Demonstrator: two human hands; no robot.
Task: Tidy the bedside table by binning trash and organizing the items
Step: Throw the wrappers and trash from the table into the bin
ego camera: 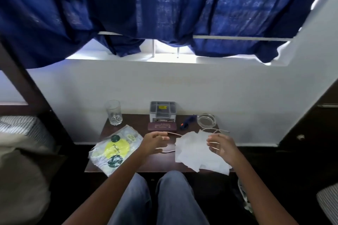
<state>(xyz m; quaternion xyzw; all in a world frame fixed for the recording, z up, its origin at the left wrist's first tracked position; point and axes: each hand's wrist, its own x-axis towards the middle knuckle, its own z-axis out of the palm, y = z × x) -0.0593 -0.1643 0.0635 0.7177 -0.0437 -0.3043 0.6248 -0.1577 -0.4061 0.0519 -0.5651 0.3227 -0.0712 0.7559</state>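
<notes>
Jeans-clad knees point(155, 193) sit under the counter point(161, 162). The right hand point(219, 145) hangs loosely open over white paper point(193, 151). The left hand point(154, 142) hovers at a thin cord point(165, 150), grip unclear. Sorting looks barely begun; next, gather the paper for binning.

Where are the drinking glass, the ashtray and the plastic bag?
Drinking glass point(113, 113): head view, side wall.
Ashtray point(207, 120): head view, bare bowl.
Plastic bag point(115, 149): head view, yellow print.

Navy curtain point(164, 5); white paper point(193, 151); yellow-and-green bag point(113, 150); maroon case point(162, 127).
</notes>
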